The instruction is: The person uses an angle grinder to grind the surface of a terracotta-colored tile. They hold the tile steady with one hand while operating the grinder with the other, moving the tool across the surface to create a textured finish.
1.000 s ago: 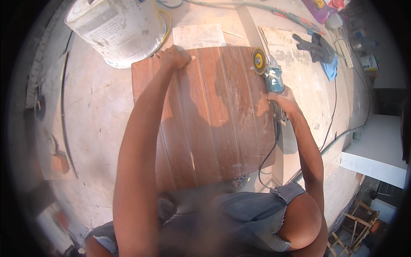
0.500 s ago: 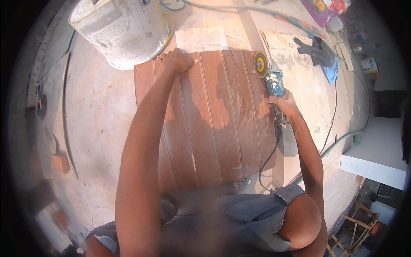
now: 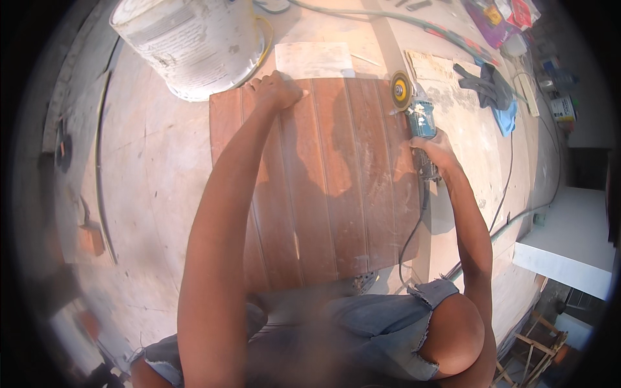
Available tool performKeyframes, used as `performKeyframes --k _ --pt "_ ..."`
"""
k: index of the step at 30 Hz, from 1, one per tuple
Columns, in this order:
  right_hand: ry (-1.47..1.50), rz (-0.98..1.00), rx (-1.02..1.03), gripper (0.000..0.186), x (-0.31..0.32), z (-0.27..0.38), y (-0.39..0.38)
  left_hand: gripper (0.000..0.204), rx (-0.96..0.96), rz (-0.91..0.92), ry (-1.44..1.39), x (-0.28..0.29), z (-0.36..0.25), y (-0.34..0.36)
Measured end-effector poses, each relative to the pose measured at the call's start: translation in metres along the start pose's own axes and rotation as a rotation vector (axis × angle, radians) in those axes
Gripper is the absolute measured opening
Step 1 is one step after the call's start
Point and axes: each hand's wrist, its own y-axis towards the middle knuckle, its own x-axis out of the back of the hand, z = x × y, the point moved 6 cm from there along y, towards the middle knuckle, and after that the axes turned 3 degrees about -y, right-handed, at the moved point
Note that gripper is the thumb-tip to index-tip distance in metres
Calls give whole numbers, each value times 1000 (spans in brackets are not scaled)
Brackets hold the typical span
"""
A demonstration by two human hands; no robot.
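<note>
A reddish-brown grooved wooden panel lies in front of me, partly in shadow. My left hand has its fingers curled over the panel's far edge, close to a large dirty white bucket. My right hand is wrapped round the body of a teal angle grinder at the panel's right edge. The grinder's yellow-centred disc sits at the far right corner, with contact unclear, and its black cord runs down toward my knee.
A pale board lies beyond the panel. At right are dark gloves with blue cloth, hoses and a purple bag. A wooden frame stands at lower right, beside a white ledge. An orange brick lies at left.
The scene has shifted slightly rightward in view. The grinder has edged a little toward the panel's far edge. Both hands keep their holds.
</note>
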Motion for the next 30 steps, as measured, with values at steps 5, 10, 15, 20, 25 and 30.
performKeyframes --k 5,10,15,20,25,30 --pt "65 34 -39 37 0 -4 14 112 -8 16 -4 -1 -2 0" --pt "56 45 -69 34 -1 2 24 109 -1 14 -6 2 -4 -4" --pt "41 16 -56 33 -1 9 29 109 0 4 -22 0 -3 -4" --pt "52 33 -52 32 -1 8 39 111 -1 9 -41 -2 -2 -2" --pt "11 33 -51 29 -1 17 44 109 0 9 -30 0 -4 -4" --pt "25 52 -58 30 -1 18 54 105 -6 -27 -44 -4 -3 -1"
